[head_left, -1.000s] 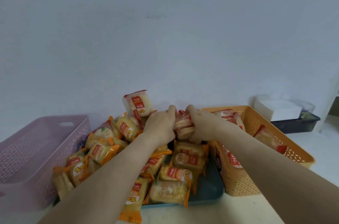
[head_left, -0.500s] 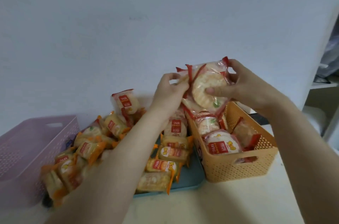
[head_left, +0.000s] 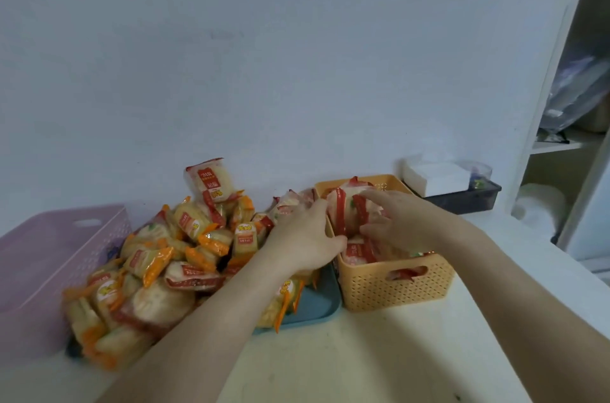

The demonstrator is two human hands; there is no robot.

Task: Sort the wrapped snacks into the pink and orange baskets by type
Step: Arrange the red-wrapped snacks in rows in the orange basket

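Note:
A heap of wrapped snacks (head_left: 171, 257), with orange-edged and red-edged wrappers, lies on a blue tray (head_left: 317, 310) in the middle. The pink basket (head_left: 56, 257) stands at the left. The orange basket (head_left: 396, 283) at the right holds several red-edged snacks. Both hands hold a bunch of red-edged snacks (head_left: 346, 211) down inside the orange basket. My left hand (head_left: 307, 237) presses the bunch from the left across the basket's rim. On the bunch's right side, my right hand (head_left: 392, 221) grips it with curled fingers.
A white wall rises right behind the snacks. A dark box with white paper (head_left: 442, 184) sits behind the orange basket. A white shelf unit (head_left: 561, 151) stands at the far right. The pale tabletop (head_left: 363, 353) shows in front.
Both hands have lowered the bunch of red-edged snacks from above the orange basket down into it. The camera view has shifted a little.

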